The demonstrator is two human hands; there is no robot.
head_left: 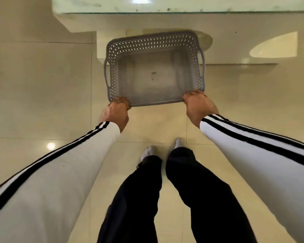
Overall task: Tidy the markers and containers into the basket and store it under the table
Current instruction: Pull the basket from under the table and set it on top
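Note:
A grey plastic basket (153,44) with perforated walls and side handles hangs over the tiled floor, in front of the table. Nothing lies inside it; only its bare bottom shows. My left hand (115,112) grips the near rim at the left corner, fingers curled over the edge. My right hand (197,106) grips the near rim at the right corner in the same way. No markers or containers are in view.
The glass-topped table (165,7) runs along the top of the view, with its pale base (81,23) below it. Glossy beige floor tiles (42,85) spread all round. My legs and feet (148,153) stand just behind the basket.

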